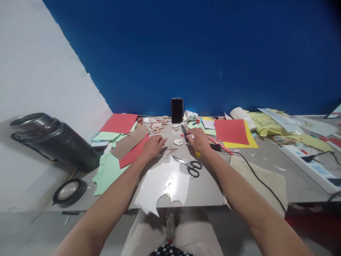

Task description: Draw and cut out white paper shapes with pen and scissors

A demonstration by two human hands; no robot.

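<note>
My left hand [153, 145] rests on the table left of the middle, fingers loosely curved and apart, with nothing seen in them. My right hand [198, 139] is closed around a black corded tool [184, 131]; its dark front end sticks out past my fingers, and my hand hides most of its body. Between my hands lies a small white bird-shaped cutout [178, 142] with a dark mark on it. Brown paper scraps [170, 151] are beside my left fingertips. Closer to me, black-handled scissors [190, 167] lie partly spread on a torn white sheet [160, 177].
A phone [177, 111] stands against the blue wall, near a tipped paper cup [190, 115]. Several bird cutouts [157, 125] lie behind my left hand. A large dark flask [55, 142] leans at left. Red paper [231, 131], a black cord [255, 173] and a power strip [306, 167] are at right.
</note>
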